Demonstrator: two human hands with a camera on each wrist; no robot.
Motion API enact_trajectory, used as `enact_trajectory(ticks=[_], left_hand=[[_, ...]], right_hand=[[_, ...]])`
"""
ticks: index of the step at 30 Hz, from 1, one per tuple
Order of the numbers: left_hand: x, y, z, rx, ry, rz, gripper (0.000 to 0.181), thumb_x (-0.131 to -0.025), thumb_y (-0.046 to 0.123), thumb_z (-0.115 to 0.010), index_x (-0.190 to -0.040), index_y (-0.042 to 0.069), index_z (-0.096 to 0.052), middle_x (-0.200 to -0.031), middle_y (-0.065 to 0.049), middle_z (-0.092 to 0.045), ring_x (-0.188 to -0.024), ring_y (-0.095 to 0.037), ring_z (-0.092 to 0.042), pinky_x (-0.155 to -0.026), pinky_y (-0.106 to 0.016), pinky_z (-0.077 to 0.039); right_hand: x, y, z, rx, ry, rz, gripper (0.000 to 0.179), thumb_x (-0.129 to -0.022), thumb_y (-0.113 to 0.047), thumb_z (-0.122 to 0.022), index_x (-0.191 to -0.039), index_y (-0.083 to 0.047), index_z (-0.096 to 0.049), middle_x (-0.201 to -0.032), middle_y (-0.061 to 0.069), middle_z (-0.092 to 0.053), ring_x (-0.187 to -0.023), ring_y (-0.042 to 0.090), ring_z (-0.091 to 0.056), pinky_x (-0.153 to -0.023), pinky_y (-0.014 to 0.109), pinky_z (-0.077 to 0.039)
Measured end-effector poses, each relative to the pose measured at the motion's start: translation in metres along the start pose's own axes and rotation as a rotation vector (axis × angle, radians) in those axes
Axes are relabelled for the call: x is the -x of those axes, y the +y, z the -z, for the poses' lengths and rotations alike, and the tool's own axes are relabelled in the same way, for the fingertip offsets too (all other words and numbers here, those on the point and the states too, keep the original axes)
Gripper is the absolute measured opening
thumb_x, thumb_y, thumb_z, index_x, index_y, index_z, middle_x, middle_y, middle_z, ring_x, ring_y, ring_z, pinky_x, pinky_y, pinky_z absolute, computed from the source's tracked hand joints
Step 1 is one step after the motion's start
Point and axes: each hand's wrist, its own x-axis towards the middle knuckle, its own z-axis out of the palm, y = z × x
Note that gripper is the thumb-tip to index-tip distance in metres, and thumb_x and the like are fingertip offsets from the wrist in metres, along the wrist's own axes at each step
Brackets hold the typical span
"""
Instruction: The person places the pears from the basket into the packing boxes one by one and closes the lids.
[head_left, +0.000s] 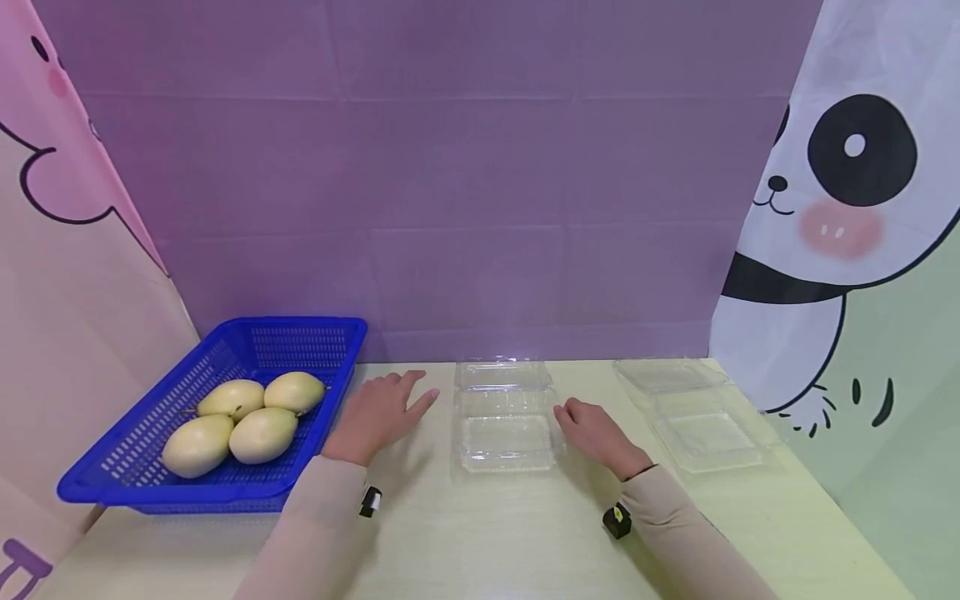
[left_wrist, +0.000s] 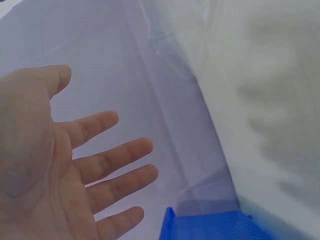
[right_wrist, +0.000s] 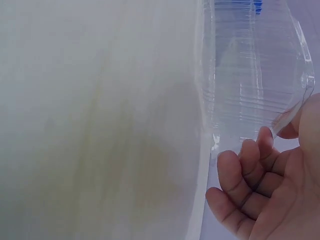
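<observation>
In the head view a clear plastic clamshell box [head_left: 506, 433] lies with its lid raised at the middle of the table. My right hand [head_left: 597, 435] is at its right side; in the right wrist view the thumb and index finger pinch the rim of the clear plastic [right_wrist: 250, 75], the other fingers loosely bent. My left hand [head_left: 377, 412] hovers between the box and the blue basket [head_left: 345, 367], fingers spread and palm bare in the left wrist view. Several pale yellow oval melons [head_left: 264, 435] with short stems sit in the basket.
A second clear clamshell box [head_left: 708, 437] lies with its lid folded back at the right side of the table [head_left: 487, 542]. Behind the table hangs a purple cloth [head_left: 465, 167]. A panda-printed panel [head_left: 810, 317] stands along the right edge.
</observation>
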Motion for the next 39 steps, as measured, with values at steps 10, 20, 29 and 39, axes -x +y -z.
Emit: enact_trajectory(ticks=[10, 20, 29, 39], left_hand=[[0.005, -0.007, 0.028, -0.025, -0.038, 0.034, 0.057, -0.105, 0.051, -0.041, -0.138, 0.008, -0.058, -0.129, -0.021, -0.063, -0.118, -0.039, -0.060, -0.090, -0.060, -0.049], [0.009, -0.020, 0.055, -0.065, -0.042, 0.048, 0.056, -0.104, 0.051, -0.043, -0.132, 0.007, -0.063, -0.123, -0.017, -0.067, -0.107, -0.038, -0.065, -0.080, -0.058, -0.053], [0.014, -0.041, 0.075, -0.077, -0.071, 0.059, 0.042, -0.102, 0.037, -0.053, -0.128, 0.006, -0.066, -0.113, -0.015, -0.070, -0.086, -0.029, -0.066, -0.068, -0.050, -0.054], [0.018, -0.065, 0.099, -0.118, -0.154, 0.162, 0.046, -0.100, 0.039, -0.056, -0.130, 0.005, -0.064, -0.119, -0.021, -0.068, -0.101, -0.040, -0.065, -0.077, -0.063, -0.052]], right_hand=[[-0.002, 0.001, 0.003, -0.110, -0.043, -0.067, 0.033, -0.106, -0.025, -0.046, -0.078, -0.009, -0.049, -0.068, 0.003, -0.045, -0.061, 0.017, -0.039, -0.059, 0.030, -0.033], [-0.003, 0.002, 0.005, -0.270, -0.092, -0.133, 0.030, -0.106, -0.025, -0.048, -0.083, -0.006, -0.051, -0.064, 0.002, -0.046, -0.059, 0.017, -0.044, -0.060, 0.031, -0.037], [-0.002, 0.000, 0.003, -0.374, -0.106, -0.180, 0.021, -0.106, -0.024, -0.049, -0.099, -0.004, -0.052, -0.068, 0.005, -0.050, -0.059, 0.018, -0.046, -0.060, 0.031, -0.040], [-0.006, 0.005, 0.002, -0.652, -0.175, -0.196, 0.021, -0.105, -0.015, -0.049, -0.108, 0.006, -0.050, -0.075, 0.006, -0.049, -0.065, 0.016, -0.045, -0.060, 0.028, -0.042]])
